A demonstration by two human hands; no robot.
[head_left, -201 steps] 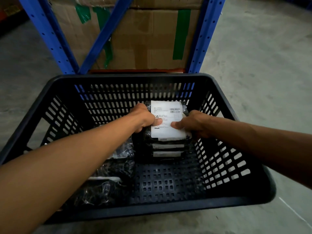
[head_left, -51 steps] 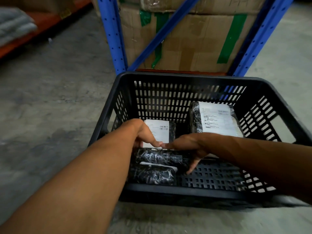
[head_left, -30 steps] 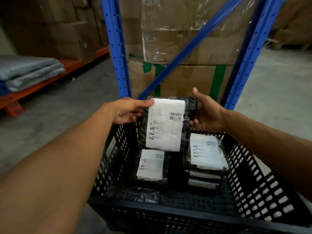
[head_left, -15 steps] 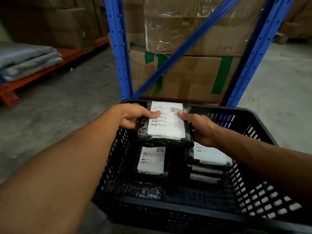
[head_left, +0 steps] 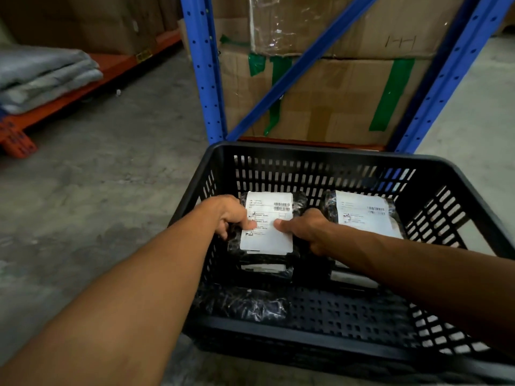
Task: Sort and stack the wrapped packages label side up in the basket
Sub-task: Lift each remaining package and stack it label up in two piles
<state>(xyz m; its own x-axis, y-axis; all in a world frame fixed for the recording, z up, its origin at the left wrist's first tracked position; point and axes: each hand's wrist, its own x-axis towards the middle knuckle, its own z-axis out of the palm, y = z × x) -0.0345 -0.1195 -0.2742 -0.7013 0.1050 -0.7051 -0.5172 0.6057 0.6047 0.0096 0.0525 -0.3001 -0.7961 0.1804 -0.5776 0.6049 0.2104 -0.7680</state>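
Note:
A black slotted plastic basket [head_left: 312, 156] stands on the floor in front of me. Both hands hold a black-wrapped package [head_left: 269, 218] with its white label up, low inside the basket on the left stack [head_left: 264, 270]. My left hand [head_left: 232, 215] grips its left edge, thumb on the label. My right hand [head_left: 306, 228] grips its right edge, thumb on the label too. A second stack [head_left: 365, 211] with a label-up package on top sits to the right, partly hidden by my right forearm. One unlabelled-side package [head_left: 248, 303] lies near the basket's front left corner.
A blue steel rack upright [head_left: 204, 71] and diagonal brace [head_left: 301, 62] stand right behind the basket, with taped cardboard boxes [head_left: 328, 98] inside. Grey folded bundles [head_left: 41, 76] lie on an orange low shelf at the far left. Concrete floor surrounds the basket.
Both hands picked a package from the basket's left side, lifted it upright, then lowered it label up onto the left stack. The camera tilted back down.

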